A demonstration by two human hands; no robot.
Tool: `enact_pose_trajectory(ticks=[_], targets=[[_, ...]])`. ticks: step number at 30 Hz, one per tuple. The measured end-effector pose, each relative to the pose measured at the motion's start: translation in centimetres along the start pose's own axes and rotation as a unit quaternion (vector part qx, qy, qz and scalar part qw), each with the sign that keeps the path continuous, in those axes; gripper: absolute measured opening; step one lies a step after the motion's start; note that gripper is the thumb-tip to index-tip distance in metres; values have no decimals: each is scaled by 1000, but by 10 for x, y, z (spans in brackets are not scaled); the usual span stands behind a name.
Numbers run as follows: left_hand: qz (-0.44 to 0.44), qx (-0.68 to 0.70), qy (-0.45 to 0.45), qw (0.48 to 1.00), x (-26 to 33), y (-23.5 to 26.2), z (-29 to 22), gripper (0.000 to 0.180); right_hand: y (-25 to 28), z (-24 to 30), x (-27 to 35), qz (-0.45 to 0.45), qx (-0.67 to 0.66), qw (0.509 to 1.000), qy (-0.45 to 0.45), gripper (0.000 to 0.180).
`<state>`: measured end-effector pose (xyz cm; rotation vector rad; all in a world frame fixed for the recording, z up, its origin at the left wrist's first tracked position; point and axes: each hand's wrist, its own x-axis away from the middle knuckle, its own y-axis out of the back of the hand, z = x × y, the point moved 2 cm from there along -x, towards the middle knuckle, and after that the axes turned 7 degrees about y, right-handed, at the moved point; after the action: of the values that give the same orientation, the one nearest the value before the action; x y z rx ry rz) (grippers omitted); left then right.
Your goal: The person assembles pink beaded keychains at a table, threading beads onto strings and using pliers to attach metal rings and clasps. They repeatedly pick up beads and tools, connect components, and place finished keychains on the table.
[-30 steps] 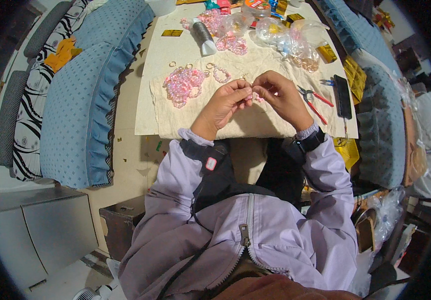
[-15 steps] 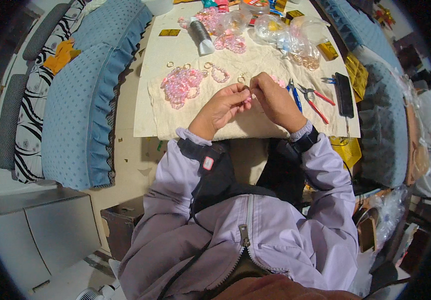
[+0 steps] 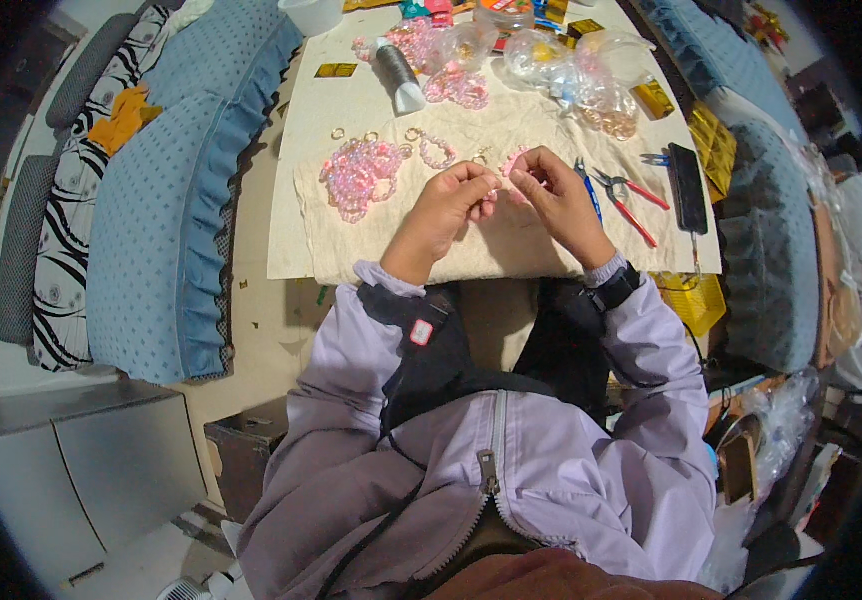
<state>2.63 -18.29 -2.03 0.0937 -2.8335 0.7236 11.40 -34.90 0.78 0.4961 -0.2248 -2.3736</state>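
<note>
Above the front of the cloth, my left hand [image 3: 441, 218] is closed, thumb against fingers, at one end of a small strand of pink beads [image 3: 513, 162]. Facing it, my right hand [image 3: 566, 208] pinches the same strand, with some beads showing beside its index finger. My fingers cover part of the strand. To the left lies a heap of pink bead strands [image 3: 356, 178], with a small beaded loop [image 3: 438, 150] and several gold rings next to it. Blue-handled pliers [image 3: 589, 190] and red-handled pliers [image 3: 633, 205] rest right of my right hand.
A spool of grey thread [image 3: 397, 72] and clear plastic bags [image 3: 551, 65] lie toward the back of the table. A dark phone [image 3: 688, 190] sits near the right edge. Blue-covered sofas [image 3: 171, 200] flank the table.
My right hand has turned and opened out a little, moving slightly right, so more beads show between my hands. My left hand has rolled over, its back now more upward.
</note>
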Motion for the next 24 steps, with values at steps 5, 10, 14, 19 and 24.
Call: enact_pose_trajectory(ticks=[5, 10, 14, 19, 24], targets=[[-75, -152, -109, 979, 6, -13, -4, 15, -3, -4, -3, 27, -90, 994, -56, 16], [-114, -258, -167, 945, 12, -18, -7, 16, -2, 3, 0, 42, -152, 976, -148, 16], [-87, -226, -159, 957, 12, -17, -4, 15, -3, 8, 0, 38, -144, 980, -133, 17], [-77, -215, -175, 958, 12, -16, -1, 16, -5, 8, 1, 38, -132, 981, -136, 19], [-83, -152, -144, 974, 9, -13, -3, 19, -3, 8, 1, 79, -161, 975, -129, 20]])
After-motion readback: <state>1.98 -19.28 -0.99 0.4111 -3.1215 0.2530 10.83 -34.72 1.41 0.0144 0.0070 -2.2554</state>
